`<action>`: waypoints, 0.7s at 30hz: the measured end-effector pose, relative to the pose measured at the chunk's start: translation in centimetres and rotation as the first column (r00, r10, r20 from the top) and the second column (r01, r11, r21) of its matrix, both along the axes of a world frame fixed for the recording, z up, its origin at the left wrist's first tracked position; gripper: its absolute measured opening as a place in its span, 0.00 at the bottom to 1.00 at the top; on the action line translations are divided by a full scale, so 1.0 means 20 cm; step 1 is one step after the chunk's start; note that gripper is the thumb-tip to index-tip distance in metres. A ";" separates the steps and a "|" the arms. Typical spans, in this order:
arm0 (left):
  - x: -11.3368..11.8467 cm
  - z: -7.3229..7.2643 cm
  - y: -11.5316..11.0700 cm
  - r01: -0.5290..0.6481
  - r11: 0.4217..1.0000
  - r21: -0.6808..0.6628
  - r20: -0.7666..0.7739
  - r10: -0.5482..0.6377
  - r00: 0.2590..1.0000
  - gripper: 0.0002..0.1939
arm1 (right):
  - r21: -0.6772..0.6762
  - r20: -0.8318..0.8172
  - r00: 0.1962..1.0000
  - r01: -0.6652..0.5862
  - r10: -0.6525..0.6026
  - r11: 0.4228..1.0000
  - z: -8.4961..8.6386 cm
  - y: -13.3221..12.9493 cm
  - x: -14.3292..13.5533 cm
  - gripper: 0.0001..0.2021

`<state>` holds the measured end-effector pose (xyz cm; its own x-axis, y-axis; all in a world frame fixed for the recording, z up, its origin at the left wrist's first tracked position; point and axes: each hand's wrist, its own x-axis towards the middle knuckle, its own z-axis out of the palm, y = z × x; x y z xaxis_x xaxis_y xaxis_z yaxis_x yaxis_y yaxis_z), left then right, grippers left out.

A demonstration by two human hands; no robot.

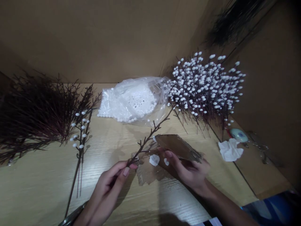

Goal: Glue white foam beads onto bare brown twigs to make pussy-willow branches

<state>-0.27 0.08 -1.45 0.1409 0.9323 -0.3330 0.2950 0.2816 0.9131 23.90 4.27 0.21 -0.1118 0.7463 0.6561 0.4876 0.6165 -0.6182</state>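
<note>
Pinched between the thumb and fingers of my left hand (115, 179) is a bare dark artificial twig (147, 138), slanting up to the right with its short side stubs free of beads. My right hand (191, 171) grips a piece of brown cardboard (180, 146), tilted close to the twig's lower half. White paste shows at the cardboard's left corner. Below it on the table lies a ragged plastic-like sheet (145, 172) with a blob of white paste (154, 160). Behind the twig stands a clear bag of white beads (134, 100).
Bare dark twigs (42, 110) are heaped at left, beside a few white-beaded stems (81, 138). A dense bunch of white-beaded stems (204, 81) stands at back right. Crumpled tissue (230, 150), a pale green rounded object (238, 135) and keys (261, 146) lie at right. A cardboard wall (94, 40) rises behind.
</note>
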 end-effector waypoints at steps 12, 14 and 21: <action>0.00 -0.01 -0.01 0.012 1.000 0.014 0.001 -0.012 1.000 0.17 | 0.010 0.016 0.998 -0.055 0.055 0.998 0.01 0.00 -0.01 0.18; 0.00 0.00 -0.01 0.010 1.000 0.012 -0.008 -0.010 1.000 0.17 | -0.006 0.017 0.999 -0.041 0.041 0.999 0.01 -0.01 0.00 0.17; 0.01 0.02 0.00 -0.009 0.999 0.031 -0.038 0.010 0.999 0.16 | 0.006 0.001 0.996 -0.089 0.089 0.996 -0.03 0.00 0.03 0.20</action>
